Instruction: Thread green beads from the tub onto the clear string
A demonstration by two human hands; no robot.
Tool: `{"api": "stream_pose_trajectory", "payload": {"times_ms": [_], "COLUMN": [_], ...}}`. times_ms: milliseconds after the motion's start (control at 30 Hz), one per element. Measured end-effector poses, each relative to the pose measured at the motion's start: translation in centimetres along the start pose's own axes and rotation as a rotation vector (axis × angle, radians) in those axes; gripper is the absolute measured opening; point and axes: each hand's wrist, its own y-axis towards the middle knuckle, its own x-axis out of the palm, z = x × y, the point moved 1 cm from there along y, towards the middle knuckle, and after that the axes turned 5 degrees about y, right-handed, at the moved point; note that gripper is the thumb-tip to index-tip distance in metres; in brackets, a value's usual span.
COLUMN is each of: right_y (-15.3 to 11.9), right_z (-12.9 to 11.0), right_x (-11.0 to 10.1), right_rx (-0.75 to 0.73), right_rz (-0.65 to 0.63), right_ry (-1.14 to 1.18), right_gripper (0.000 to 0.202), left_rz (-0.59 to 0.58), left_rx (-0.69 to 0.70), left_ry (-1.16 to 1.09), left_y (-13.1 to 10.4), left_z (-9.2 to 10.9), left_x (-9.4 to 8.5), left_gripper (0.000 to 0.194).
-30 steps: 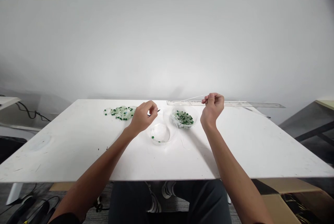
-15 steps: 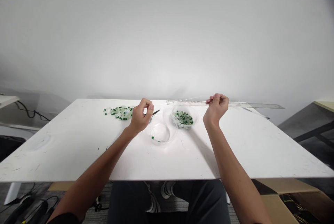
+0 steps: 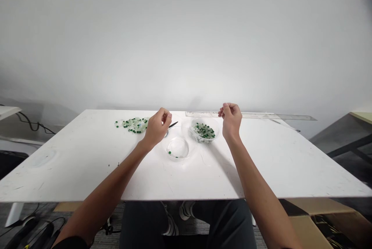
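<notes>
**Over the white table, both hands pinched above two bowls of beads**

Nearest the camera, both bare forearms run up from the bottom edge, their elbows cut off by the frame, and dark trousers and shoes show under the white table. Just short of the left hand's pinch and a little to its right sits a clear shallow bowl, nearly bare, with a couple of dark green beads at its left rim. The left hand is curled, thumb and forefinger closed together; whatever they nip is too small to make out. A thin dark tool sticks out just right of those fingertips, its near end hidden behind the hand, so I cannot tell whether the hand holds it. Between the two hands stands a second clear bowl heaped with green and pale beads. The right hand is raised above the tabletop, wrist bent, fingertips pinched shut at its upper left; any thread there cannot be seen. Left of the left hand lies a loose pile of green and white beads. Beyond the right hand's pinch, a long clear ruler lies along the far edge.
</notes>
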Motion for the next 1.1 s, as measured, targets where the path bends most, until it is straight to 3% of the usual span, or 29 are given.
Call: {"api": "stream_pose_trajectory", "payload": {"times_ms": [300, 533, 600, 733, 833, 933, 1100], "right_y": [-0.5, -2.0, -2.8, -4.5, -5.6, -6.2, -5.8], "right_z": [0.2, -1.5, -2.1, -2.7, -2.9, -2.9, -2.5], "right_x": [0.4, 1.4, 1.8, 2.9, 3.5, 3.9, 4.0], "right_rx": [0.042, 0.128, 0.182, 0.27, 0.29, 0.289, 0.247], "right_rz": [-0.188, -0.564, -0.665, -0.862, -0.944, -0.963, -0.93], "right_ry": [-0.128, -0.194, -0.197, -0.137, -0.104, -0.083, -0.109], "right_gripper": [0.023, 0.021, 0.021, 0.02, 0.019, 0.019, 0.023], "left_rz": [-0.048, -0.005, -0.048, -0.341, -0.473, -0.464, -0.386], "left_rx": [-0.066, -0.036, -0.014, 0.098, 0.073, 0.027, 0.002], "left_ry": [0.168, 0.694, 0.634, 0.152, -0.152, -0.239, -0.206], "left_y": [0.3, 0.0, -0.1, -0.3, -0.7, -1.0, -1.1], "left_z": [-1.4, -3.3, -2.7, -0.3, 1.1, 1.5, 1.2], "left_x": [0.6, 1.3, 1.2, 1.0, 1.1, 1.3, 1.5], "left_gripper": [0.018, 0.021, 0.028, 0.047, 0.04, 0.016, 0.017]}}
